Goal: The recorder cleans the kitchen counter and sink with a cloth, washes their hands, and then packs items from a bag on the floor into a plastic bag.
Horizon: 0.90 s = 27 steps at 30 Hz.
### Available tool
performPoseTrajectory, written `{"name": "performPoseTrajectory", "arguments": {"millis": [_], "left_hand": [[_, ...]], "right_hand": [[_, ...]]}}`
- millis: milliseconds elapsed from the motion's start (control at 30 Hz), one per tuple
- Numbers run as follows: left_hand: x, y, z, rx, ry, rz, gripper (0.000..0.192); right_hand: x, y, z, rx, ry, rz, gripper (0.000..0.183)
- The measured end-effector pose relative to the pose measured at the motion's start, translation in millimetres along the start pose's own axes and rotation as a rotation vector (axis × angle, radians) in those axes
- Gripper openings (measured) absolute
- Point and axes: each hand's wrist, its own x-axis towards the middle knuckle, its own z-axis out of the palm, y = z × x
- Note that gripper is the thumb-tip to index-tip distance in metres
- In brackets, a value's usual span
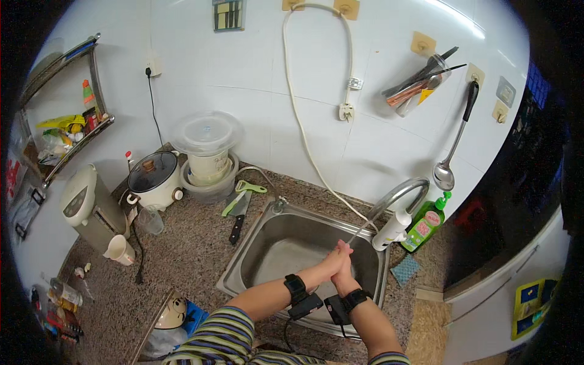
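Over the stainless steel sink (264, 264), my left hand (334, 263) and my right hand (345, 270) are pressed together, palm against palm. Their fingertips meet the thin stream of water (358, 232) running from the curved metal spout of the faucet (394, 194). Nothing shows between the hands, though the palms hide each other. Both wrists wear black straps (355, 299) with small black boxes and cables attached. The faucet's white body (391, 232) stands at the sink's back right corner.
Right of the sink are a green dish soap bottle (424, 226) and a blue sponge (404, 270). Left of it lie a black-handled knife (236, 228) and a green peeler (248, 186). Stacked bowls (210, 169), an electric pot (155, 182) and a glass (151, 220) stand farther left.
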Motion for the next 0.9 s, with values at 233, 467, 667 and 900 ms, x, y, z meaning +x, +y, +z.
{"name": "performPoseTrajectory", "arguments": {"millis": [233,467,667,900], "left_hand": [[-27,-5,-16,-0.309,0.03,-0.11,0.028],[-22,-14,-31,-0.594,0.11,-0.15,0.044],[-21,1,-20,-0.735,0.092,-0.201,0.039],[-1,-7,-6,-0.808,0.163,-0.058,0.031]], "right_hand": [[4,-17,6,-0.817,0.113,-0.103,0.039],[1,-6,17,-0.933,-0.038,-0.282,0.014],[-7,-19,24,-0.942,-0.164,-0.034,0.028],[-39,-41,25,-0.306,-0.229,0.143,0.031]]}}
